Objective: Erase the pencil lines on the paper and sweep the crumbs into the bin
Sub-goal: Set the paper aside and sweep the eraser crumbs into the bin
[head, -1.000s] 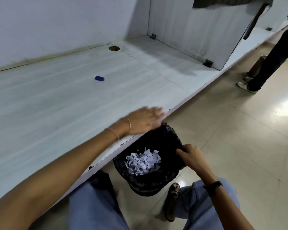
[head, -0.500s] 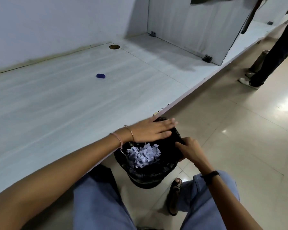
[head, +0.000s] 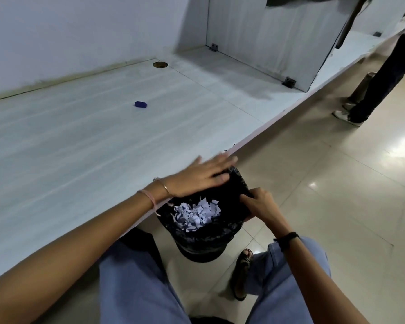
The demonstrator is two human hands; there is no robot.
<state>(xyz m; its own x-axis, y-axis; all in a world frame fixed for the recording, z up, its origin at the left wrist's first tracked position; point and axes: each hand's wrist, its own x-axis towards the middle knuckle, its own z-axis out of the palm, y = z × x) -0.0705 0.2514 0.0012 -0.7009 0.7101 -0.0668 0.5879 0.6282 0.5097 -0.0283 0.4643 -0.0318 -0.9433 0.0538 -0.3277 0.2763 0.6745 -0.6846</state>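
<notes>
A black-lined bin (head: 204,237) stands on the floor against the front edge of the white desk (head: 80,146), with torn white paper scraps (head: 194,213) inside. My left hand (head: 201,175) lies flat with straight fingers at the desk edge, partly over the bin's far rim. My right hand (head: 258,204) grips the bin's right rim, fingers curled on the black liner. A small blue eraser (head: 140,104) lies alone further back on the desk. No sheet of paper shows on the desk.
A round cable hole (head: 160,64) sits near the back wall. A divider panel (head: 267,38) stands on the desk to the right. Another person's legs (head: 372,87) stand on the tiled floor at the far right. My knees are below the bin.
My left hand swept from the desk edge out over the bin, then drew back to the edge. My right hand kept its hold on the bin rim.
</notes>
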